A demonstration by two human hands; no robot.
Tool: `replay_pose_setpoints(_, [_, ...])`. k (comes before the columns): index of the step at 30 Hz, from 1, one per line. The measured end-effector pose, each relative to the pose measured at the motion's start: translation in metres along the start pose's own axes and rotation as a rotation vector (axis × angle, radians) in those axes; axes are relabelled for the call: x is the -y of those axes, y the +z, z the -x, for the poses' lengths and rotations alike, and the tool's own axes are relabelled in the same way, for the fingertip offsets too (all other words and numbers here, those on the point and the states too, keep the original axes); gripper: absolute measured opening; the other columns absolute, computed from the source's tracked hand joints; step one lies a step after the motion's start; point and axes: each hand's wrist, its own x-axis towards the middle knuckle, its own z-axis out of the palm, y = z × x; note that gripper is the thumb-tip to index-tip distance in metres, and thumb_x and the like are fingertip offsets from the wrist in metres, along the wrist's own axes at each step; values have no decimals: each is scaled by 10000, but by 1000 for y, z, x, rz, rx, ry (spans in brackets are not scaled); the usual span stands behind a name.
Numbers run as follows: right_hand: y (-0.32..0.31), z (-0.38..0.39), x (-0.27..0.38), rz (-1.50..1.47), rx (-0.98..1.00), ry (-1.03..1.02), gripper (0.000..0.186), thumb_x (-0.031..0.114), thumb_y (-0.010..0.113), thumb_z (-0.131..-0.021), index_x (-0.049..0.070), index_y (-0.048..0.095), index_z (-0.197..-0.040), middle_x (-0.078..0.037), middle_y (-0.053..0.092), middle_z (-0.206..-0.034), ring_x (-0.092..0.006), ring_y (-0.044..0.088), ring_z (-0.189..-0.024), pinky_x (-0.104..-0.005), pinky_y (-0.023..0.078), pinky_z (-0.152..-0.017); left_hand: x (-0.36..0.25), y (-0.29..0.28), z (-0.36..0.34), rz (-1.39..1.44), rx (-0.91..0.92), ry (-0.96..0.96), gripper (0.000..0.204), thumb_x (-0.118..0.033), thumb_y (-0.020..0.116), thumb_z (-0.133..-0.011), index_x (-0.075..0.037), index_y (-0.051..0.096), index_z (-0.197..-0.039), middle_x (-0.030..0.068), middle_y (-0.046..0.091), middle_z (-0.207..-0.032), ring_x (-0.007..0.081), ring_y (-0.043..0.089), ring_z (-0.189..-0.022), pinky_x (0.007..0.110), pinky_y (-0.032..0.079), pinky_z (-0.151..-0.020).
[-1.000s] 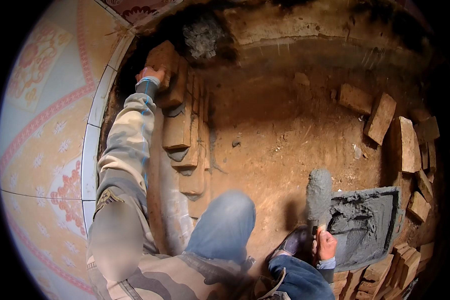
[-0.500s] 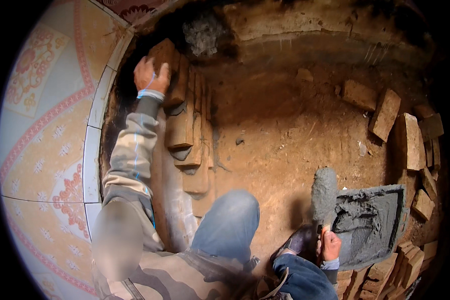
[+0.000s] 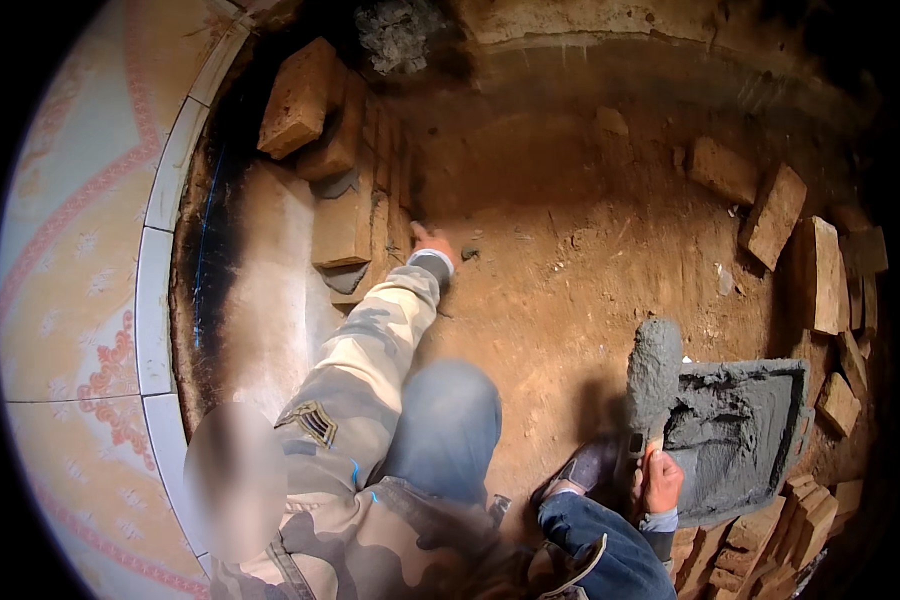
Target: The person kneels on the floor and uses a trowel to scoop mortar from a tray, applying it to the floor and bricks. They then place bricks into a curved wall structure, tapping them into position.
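Note:
My left hand [image 3: 433, 245] is at the right side of the stepped brick courses [image 3: 345, 222], low near the dirt. Its fingers look stretched out, with no object visible in them. Grey mortar shows between some bricks, and the top brick [image 3: 300, 100] sits at the far end of the stack. My right hand [image 3: 662, 482] is closed round the handle of a trowel [image 3: 654, 375], whose blade is covered in wet grey mortar. Right beside that blade lies a shallow tray [image 3: 798, 400] of mortar.
Loose bricks [image 3: 773, 217] are scattered along the right side, with more bricks [image 3: 755, 540] piled below the tray. Patterned floor tiles [image 3: 80, 300] with a white edge border the pit on the left. My knee [image 3: 450, 425] and shoe [image 3: 592, 470] are close by.
My left hand has left the top brick at the far end and moved right and nearer, to the stack's right side. The right hand keeps the trowel almost still.

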Motion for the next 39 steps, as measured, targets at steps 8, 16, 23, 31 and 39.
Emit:
replay_pose_setpoints(8, [4,-3,-4,-11,-15,16,387,323,527,-1007,43,566,-742,-12,472,-475,-92,399,-335,-259,280,-325,14,-1,21,222,-275,-34,495,-195,576,-844,-24,489,-1300,388,65,-1508,513,583,-1082,481,471,-982])
replay_pose_setpoints(16, [14,-10,0,-45,-4,55,393,342,540,-999,42,574,-747,-17,487,-489,-95,398,-339,-259,280,-322,27,-16,47,255,-366,16,478,-186,588,-863,-11,479,-1295,418,81,-1483,541,575,-1056,485,486,-953])
replay_pose_setpoints(23, [22,-13,7,-66,21,34,395,342,532,-1000,43,572,-746,-17,489,-489,-96,396,-339,-261,285,-325,48,-17,57,331,-477,2,518,-173,606,-865,-23,431,-1329,392,83,-1497,525,560,-1077,503,490,-916])
replay_pose_setpoints(31, [28,-17,15,-79,21,20,389,318,527,-1001,47,561,-725,-13,496,-499,-94,408,-349,-257,289,-330,46,-58,83,391,-573,15,470,-203,608,-865,-7,467,-1269,392,112,-1487,531,553,-1077,517,465,-950])
replay_pose_setpoints(39, [26,-24,10,-34,50,-4,396,306,532,-1000,57,548,-692,-10,499,-501,-92,417,-351,-254,297,-329,47,-126,56,385,-820,179,455,-224,619,-852,-29,504,-1247,352,139,-1514,532,521,-1137,513,443,-989])
